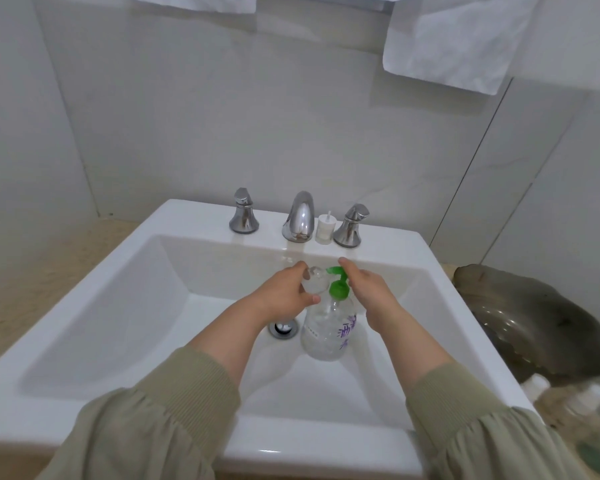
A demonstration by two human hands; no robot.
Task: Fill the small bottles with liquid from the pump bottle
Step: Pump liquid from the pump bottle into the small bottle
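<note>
With the left hand [284, 294] gripping the small bottle [313, 283] at the green spout [334, 270] and the right hand [369, 294] laid straight-fingered on the pump bottle [328, 332] set in the sink [118, 306], any mouth misalignment would likely have spilled liquid.

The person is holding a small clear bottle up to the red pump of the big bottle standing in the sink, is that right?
Not quite: the pump is green, not red. The head view shows the left hand holding the small clear bottle at the green pump of the big bottle, which stands in the sink.
</note>
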